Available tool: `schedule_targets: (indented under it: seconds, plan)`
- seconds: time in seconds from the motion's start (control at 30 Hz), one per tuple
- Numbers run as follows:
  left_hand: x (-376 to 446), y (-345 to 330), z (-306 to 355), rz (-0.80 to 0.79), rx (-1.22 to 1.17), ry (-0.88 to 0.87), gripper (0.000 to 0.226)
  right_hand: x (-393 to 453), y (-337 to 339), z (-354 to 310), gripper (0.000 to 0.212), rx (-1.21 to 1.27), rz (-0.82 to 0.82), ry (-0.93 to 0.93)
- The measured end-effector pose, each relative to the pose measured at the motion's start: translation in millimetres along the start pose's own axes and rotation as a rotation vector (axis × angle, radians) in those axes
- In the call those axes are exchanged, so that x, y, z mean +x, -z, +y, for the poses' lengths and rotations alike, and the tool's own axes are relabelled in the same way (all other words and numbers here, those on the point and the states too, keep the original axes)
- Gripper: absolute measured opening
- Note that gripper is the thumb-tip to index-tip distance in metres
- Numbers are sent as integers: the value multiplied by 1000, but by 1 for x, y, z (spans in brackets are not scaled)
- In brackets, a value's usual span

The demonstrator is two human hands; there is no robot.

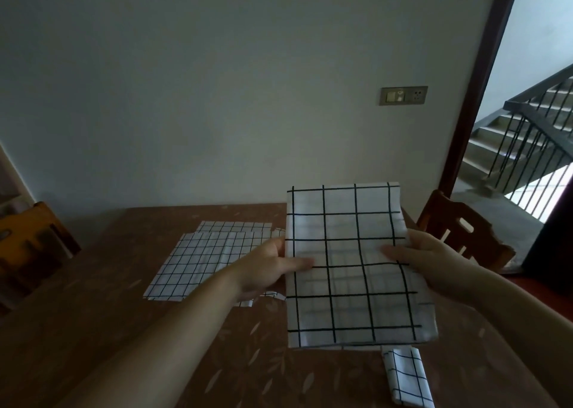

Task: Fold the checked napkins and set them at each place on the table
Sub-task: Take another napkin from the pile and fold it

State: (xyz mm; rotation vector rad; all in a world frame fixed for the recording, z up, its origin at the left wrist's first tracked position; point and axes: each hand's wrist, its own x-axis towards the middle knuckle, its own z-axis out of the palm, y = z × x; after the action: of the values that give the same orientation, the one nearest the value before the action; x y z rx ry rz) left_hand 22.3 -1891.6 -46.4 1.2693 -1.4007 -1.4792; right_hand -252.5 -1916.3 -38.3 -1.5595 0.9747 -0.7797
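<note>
A stack of flat white napkins with thin black checks (198,262) lies on the brown leaf-patterned tabletop (130,283). The left hand (266,271) pinches the left edge of a folded white black-grid napkin (350,265), held above the tabletop; the right hand (424,257) pinches its right edge, thumb on top. A small folded checked napkin (406,376) lies below.

light: dim indoors | source: daylight admitted through the doorway (533,147) at right | glare: bright patch on stairwell floor | focus: slightly soft | edges: bowed by wide-angle lens
</note>
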Motion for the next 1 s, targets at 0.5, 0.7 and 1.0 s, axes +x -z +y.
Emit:
schedule_targets:
  seconds: [0.5,0.7,1.0]
  plan:
    - [4,5,8,-11,-327,-123,26,-1,31,-5,56,20,44,4]
    - [-3,-12,4,-173,-227,9,52,-3,30,-6,35,-30,267,99]
    - [-8,-24,32,76,498,-283,8,-9,33,-18,62,-485,-109,175]
